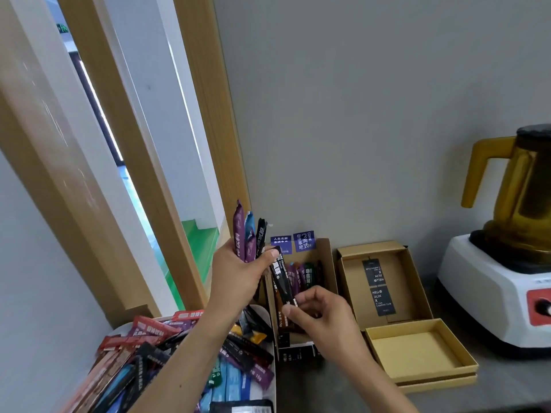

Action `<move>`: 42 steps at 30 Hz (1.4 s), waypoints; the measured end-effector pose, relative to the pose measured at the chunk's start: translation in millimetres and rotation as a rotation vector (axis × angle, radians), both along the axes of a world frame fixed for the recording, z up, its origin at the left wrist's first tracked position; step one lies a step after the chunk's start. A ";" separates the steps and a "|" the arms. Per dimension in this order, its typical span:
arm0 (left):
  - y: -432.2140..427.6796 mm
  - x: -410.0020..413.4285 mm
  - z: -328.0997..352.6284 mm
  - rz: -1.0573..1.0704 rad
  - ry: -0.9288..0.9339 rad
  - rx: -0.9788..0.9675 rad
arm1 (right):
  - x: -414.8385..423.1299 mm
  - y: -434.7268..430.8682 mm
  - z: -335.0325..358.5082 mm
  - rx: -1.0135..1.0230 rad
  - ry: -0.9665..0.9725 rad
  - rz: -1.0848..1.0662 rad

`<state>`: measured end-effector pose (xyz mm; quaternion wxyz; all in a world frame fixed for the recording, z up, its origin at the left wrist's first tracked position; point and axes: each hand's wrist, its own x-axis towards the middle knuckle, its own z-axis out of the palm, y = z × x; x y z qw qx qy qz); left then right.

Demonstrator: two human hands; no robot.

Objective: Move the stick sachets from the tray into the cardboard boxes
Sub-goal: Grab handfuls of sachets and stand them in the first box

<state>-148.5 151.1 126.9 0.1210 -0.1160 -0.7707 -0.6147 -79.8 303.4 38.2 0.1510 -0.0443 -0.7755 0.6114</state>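
My left hand (238, 272) grips a bunch of stick sachets (247, 236), purple, blue and black, held upright above the tray. My right hand (316, 311) pinches the lower end of a black stick sachet (281, 278) whose upper end is still at my left thumb. Both hands hover over a cardboard box (326, 263) that holds several purple, green and brown sachets standing in a row. The white tray (269, 323) at the lower left is heaped with several red, black, blue and purple sachets.
A second open cardboard box (417, 278) with two black tags inside sits to the right, and a shallow box lid (423, 353) lies in front of it. A white blender (504, 263) with an amber jug stands at the far right. A wood-framed window is on the left.
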 end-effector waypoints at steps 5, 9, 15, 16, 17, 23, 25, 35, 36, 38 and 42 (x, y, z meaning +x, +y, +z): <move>7.0 2.1 -8.7 -0.034 -0.019 0.011 | 2.9 -12.8 -4.3 0.697 -0.048 -0.256; 8.7 4.4 -5.7 -0.022 -0.041 0.104 | -6.7 -26.2 -8.8 0.849 -0.146 -0.338; 1.2 6.2 -2.4 -0.012 -0.078 0.129 | -34.1 -26.9 -21.1 0.872 -0.259 -0.406; -0.2 6.8 -1.9 -0.011 -0.080 0.140 | -35.0 -25.8 -22.2 0.886 -0.262 -0.407; -1.4 7.1 -1.5 -0.007 -0.082 0.146 | -35.1 -24.8 -23.4 0.893 -0.264 -0.405; -6.0 6.6 -3.6 0.008 -0.108 0.139 | -29.8 -26.1 -26.0 0.928 -0.181 -0.286; -5.4 7.3 -4.1 0.006 -0.120 0.144 | -31.3 -27.0 -26.6 0.958 -0.199 -0.247; -4.4 6.6 -3.3 -0.009 -0.131 0.167 | -33.8 -26.9 -21.8 0.927 -0.286 -0.308; -3.7 6.9 -3.0 -0.019 -0.132 0.170 | -34.2 -26.5 -21.6 0.934 -0.285 -0.310; -3.1 6.8 -3.2 -0.040 -0.141 0.166 | -34.8 -25.3 -21.6 0.950 -0.306 -0.312; -3.5 5.1 -3.0 -0.073 -0.176 0.201 | -38.1 -24.1 -20.4 0.979 -0.330 -0.313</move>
